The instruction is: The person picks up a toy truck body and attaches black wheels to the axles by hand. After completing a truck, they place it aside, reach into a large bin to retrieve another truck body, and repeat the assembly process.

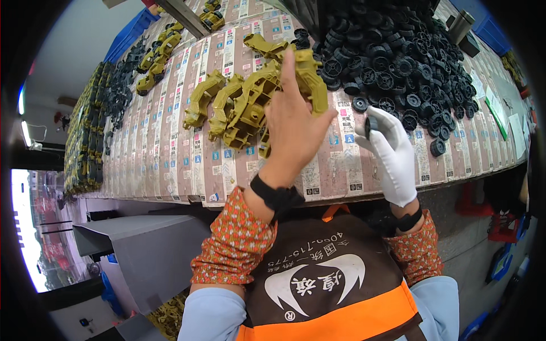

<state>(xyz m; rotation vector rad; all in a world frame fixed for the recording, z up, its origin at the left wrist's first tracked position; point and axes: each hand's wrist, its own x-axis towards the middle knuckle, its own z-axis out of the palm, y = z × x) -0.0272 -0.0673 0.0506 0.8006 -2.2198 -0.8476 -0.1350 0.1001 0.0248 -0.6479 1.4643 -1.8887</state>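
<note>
Yellow toy frame (pixel 311 79) sits pinched in my bare left hand (pixel 293 128), just above the heap of about six yellow frames (pixel 239 105). My gloved right hand (pixel 392 153) pinches one black wheel (pixel 371 124), near the wheel pile (pixel 392 57), too many to count. I think the wheel goes on next, lined up straight.

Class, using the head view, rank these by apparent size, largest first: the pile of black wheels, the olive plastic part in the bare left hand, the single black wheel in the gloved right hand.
1. Pile of black wheels
2. Olive plastic part in the left hand
3. Single black wheel in the right hand

No ties.
</note>
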